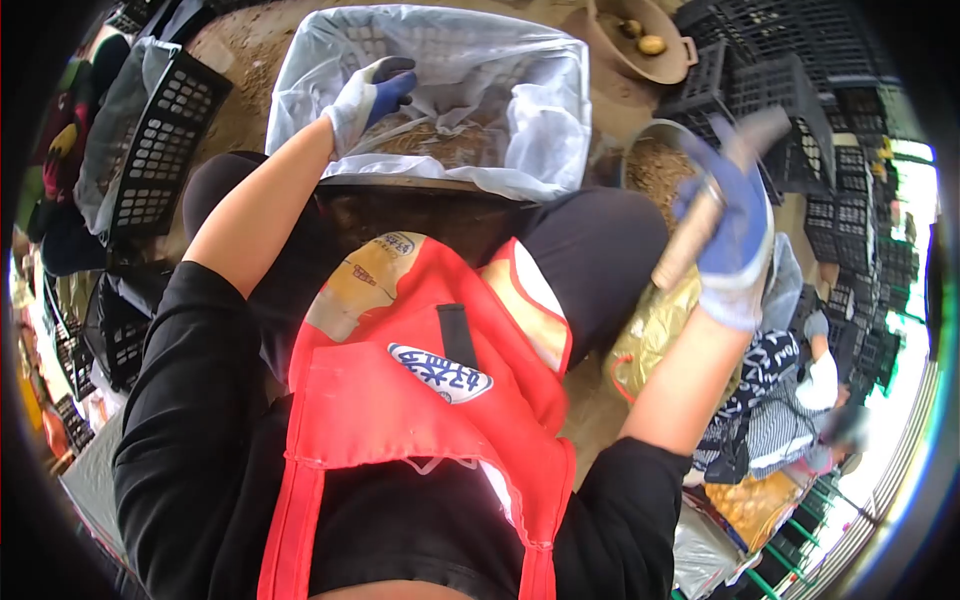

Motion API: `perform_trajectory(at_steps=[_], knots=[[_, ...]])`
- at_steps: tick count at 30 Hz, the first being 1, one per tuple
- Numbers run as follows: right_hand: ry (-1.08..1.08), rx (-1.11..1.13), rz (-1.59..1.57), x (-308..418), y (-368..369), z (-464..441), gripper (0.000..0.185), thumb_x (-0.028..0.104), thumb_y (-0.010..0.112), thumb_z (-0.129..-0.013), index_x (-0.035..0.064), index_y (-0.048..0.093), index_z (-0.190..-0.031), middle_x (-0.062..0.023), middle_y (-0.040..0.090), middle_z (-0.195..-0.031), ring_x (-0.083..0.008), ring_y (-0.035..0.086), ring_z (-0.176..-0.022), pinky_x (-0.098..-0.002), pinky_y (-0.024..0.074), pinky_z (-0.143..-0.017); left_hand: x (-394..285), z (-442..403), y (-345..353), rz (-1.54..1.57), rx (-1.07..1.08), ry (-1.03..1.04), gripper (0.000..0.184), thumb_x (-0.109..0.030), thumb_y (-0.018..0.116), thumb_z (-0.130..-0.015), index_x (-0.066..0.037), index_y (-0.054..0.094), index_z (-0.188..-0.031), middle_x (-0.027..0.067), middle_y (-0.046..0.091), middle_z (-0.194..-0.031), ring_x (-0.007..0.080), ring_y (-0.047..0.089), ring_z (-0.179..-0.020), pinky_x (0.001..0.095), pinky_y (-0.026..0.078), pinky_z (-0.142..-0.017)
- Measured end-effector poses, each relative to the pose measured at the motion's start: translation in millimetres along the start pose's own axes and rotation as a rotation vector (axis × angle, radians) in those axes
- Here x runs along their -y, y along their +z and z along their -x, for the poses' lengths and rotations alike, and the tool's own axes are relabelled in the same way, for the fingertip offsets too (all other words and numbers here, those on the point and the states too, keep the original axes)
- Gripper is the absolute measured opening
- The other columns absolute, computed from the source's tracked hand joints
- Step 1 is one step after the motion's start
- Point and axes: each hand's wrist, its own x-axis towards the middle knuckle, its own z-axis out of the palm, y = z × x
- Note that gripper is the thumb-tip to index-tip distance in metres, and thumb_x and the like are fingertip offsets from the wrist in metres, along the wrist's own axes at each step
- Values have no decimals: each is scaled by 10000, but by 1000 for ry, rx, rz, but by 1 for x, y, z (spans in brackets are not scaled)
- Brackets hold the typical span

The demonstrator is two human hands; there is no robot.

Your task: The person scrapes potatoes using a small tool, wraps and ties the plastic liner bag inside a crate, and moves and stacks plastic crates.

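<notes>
My right grip is closed around a tan, stick-like thing, held slantwise beside my knee, well to the right of the crate. A paler, blurred end shows beyond my fingers; whether it is one piece with the tan part or a blade set on a handle, I can't tell. My left grip reaches over the near left side of the crate, fingers loosely bent and apart from the thumb, with nothing I can make out between them; whether the glove touches the white liner there, I can't tell either. I'd judge the tan piece stiff and fairly light, best held round its thick middle, about where my palm already wraps it, since either end would let it swing. The liner looks thin, soft and slippery, loosely bunched at the right, and apt to tear if pinched at one point; I'd gather a broad fold over the rim and leave the flat stretches alone. The crate itself, under that film, should be firm, so its edge is the place for lifting. Brown crumbs lie in its bottom, and just right of it stands a bucket of brown, loose stuff.
</notes>
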Motion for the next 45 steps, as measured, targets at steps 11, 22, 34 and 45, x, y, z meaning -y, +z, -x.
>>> perform_trajectory(at_steps=[11,22,34,45], knots=[[120,166,-193,-80,85,-148,427,201,524,-903,-35,544,-1258,-164,628,-1147,-169,646,-882,-291,564,-762,87,-97,38,-1132,519,-291,425,-263,625,-874,-95,570,-1261,174,648,-1166,320,615,-1060,370,464,-924],[92,148,-80,-71,66,-153,483,225,496,-928,13,464,-1360,-94,601,-1145,-96,602,-835,-236,538,-721,185,-79,-7,-930,1049,-789,465,-323,789,-718,-116,642,-1107,69,645,-834,217,618,-735,340,499,-639],[107,249,-200,-71,90,-115,252,219,579,-914,-8,617,-1018,-79,658,-866,-131,604,-670,-241,487,-594,15,-59,-32,-123,516,-583,489,-303,691,-877,-36,517,-1248,59,625,-1073,157,631,-979,354,546,-851],[314,522,-417,-103,155,-87,376,363,578,-944,8,633,-1055,-57,645,-883,-110,578,-684,-251,480,-611,-86,38,41,65,363,172,837,-159,762,-829,-62,256,-1490,74,531,-1265,167,508,-1188,327,405,-1024]])
